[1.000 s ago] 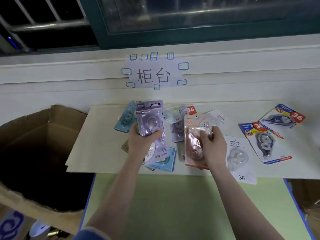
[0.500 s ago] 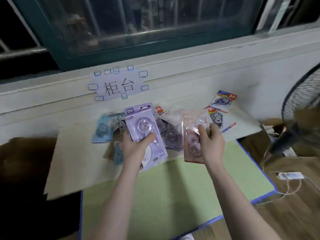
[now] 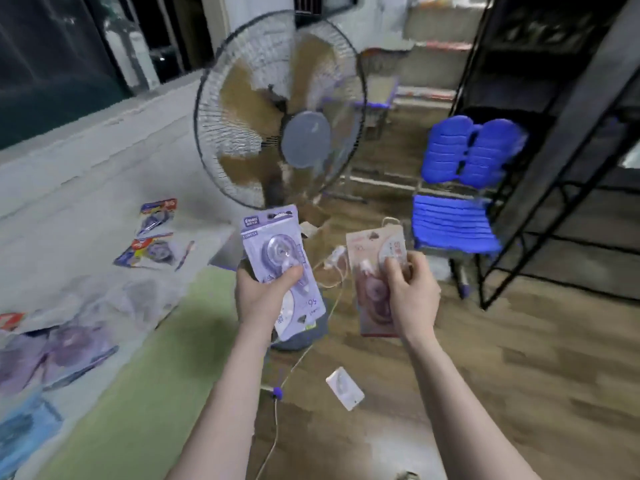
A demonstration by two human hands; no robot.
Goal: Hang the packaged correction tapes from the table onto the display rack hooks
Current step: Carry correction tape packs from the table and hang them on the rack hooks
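My left hand point(image 3: 263, 294) grips purple packaged correction tapes point(image 3: 273, 244), held upright in front of me. My right hand point(image 3: 412, 292) grips a pink packaged correction tape point(image 3: 374, 271) beside it. Both packs are lifted off the table. More packs point(image 3: 152, 251) lie on the paper-covered table point(image 3: 145, 341) at the left, with several blurred ones point(image 3: 59, 351) nearer the left edge. A black metal display rack point(image 3: 540, 188) stands at the far right; its hooks are not visible.
A standing fan point(image 3: 280, 109) is straight ahead, its cable point(image 3: 301, 355) trailing over the wooden floor. A blue chair point(image 3: 460, 188) sits beside the rack. A white pack point(image 3: 344, 388) lies on the floor between my arms.
The view has swung right, away from the table and wall sign toward the fan, chair and rack. Both hands still hold their packs and have moved off the table.
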